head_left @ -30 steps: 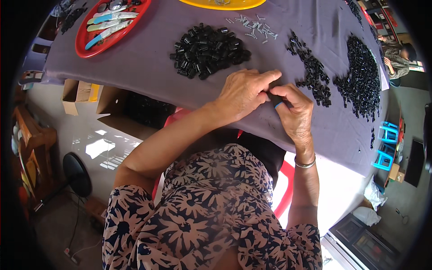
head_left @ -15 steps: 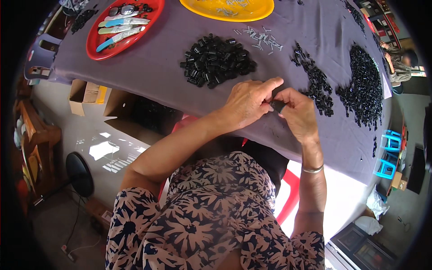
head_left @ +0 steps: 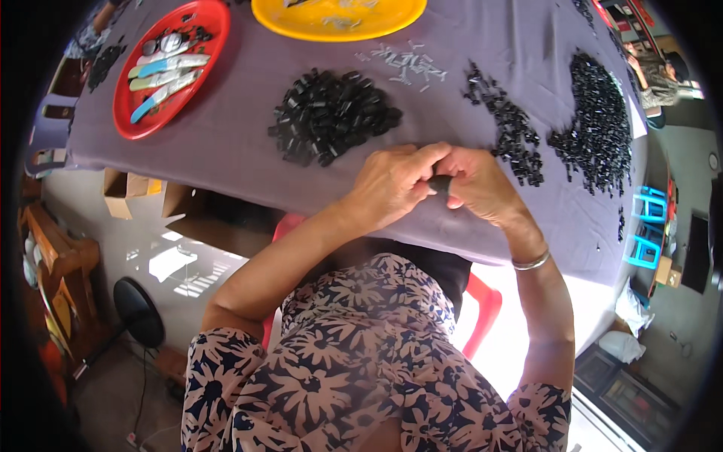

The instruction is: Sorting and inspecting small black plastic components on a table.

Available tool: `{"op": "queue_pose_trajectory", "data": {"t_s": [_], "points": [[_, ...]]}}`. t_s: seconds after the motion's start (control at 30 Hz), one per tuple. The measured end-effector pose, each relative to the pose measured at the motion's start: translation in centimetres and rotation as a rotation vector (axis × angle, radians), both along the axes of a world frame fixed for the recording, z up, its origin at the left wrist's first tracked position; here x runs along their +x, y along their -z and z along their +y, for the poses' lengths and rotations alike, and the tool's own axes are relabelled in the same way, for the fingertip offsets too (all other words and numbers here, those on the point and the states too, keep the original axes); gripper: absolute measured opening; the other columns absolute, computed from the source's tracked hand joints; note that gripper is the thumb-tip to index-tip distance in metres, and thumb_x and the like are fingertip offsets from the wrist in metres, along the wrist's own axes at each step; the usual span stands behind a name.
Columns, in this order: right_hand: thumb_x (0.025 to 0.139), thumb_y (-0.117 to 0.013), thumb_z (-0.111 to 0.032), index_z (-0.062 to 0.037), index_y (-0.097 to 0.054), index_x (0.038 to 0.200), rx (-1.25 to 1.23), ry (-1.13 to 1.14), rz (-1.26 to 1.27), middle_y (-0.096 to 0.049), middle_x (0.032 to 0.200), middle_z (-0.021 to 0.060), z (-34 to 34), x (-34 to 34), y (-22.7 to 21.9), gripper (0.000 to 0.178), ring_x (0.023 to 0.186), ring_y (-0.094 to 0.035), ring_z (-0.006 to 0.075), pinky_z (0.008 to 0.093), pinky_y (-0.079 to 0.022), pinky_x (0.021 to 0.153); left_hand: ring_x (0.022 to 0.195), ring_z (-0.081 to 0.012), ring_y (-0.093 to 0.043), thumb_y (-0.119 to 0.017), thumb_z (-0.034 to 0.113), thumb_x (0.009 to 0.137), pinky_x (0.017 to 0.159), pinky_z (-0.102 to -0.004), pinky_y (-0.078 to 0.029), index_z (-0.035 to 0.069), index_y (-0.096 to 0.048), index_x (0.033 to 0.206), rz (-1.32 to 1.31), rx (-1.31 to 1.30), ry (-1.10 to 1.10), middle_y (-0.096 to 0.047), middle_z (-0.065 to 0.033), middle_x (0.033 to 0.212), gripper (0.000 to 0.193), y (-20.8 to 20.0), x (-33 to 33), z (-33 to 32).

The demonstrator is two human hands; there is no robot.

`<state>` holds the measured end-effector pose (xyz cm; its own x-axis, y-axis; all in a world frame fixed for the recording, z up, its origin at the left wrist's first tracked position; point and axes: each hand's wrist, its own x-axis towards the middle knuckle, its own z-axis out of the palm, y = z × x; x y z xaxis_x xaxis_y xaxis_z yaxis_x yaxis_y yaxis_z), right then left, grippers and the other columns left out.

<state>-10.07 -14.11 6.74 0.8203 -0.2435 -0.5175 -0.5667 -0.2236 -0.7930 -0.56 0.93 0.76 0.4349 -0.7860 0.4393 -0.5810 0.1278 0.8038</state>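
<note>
My left hand (head_left: 392, 183) and my right hand (head_left: 483, 183) meet just above the table's near edge, fingertips pressed together. Both are closed in a pinch. A small dark grey piece (head_left: 440, 183) shows between them at the fingertips; whether it is a held part or a cover on a finger I cannot make out. Beyond my left hand lies a heap of short black plastic cylinders (head_left: 331, 113). Small clear pins (head_left: 407, 63) are scattered behind it. Close to my right hand runs a loose strip of small black parts (head_left: 512, 132).
A larger pile of small black parts (head_left: 595, 120) spreads at the right. A red tray (head_left: 218, 60) holds several blue- and green-handled tools. A yellow tray (head_left: 339, 34) with clear pins stands at the back. An open cardboard box (head_left: 218, 218) sits below the table edge.
My hands have drawn closer together, and my right hand has turned, its wrist swinging outward. The table contents have shifted left and up in the view as the head moved.
</note>
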Motion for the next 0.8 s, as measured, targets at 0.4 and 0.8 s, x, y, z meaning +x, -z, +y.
{"op": "queue_pose_trajectory", "data": {"t_s": [0.4, 0.8], "points": [[0.088, -0.054, -0.001, -0.0001, -0.064, 0.095, -0.069, 0.164, -0.202, -0.062, 0.080, 0.0029, -3.2, -1.0, -0.4, 0.012, 0.061, -0.057, 0.0068, 0.0211, -0.050, 0.055, 0.071, -0.0250, -0.058, -0.074, -0.001, 0.069, 0.062, -0.0341, -0.046, 0.007, -0.067, 0.089, -0.142, -0.103, -0.206, -0.060, -0.0058, 0.079, 0.023, -0.8, 0.7, 0.5], [0.073, -0.049, 0.010, -0.0024, -0.067, 0.099, -0.980, -0.098, -0.597, -0.065, 0.088, 0.0099, -8.7, 3.0, 1.4, 0.034, 0.076, -0.064, 0.0218, 0.0287, -0.052, 0.071, 0.088, -0.0241, -0.054, -0.068, -0.002, 0.067, 0.074, -0.0392, -0.038, 0.012, -0.064, 0.101, -0.463, -0.073, -0.613, -0.056, -0.0021, 0.097, 0.037, -1.0, 3.4, 1.2]]}}
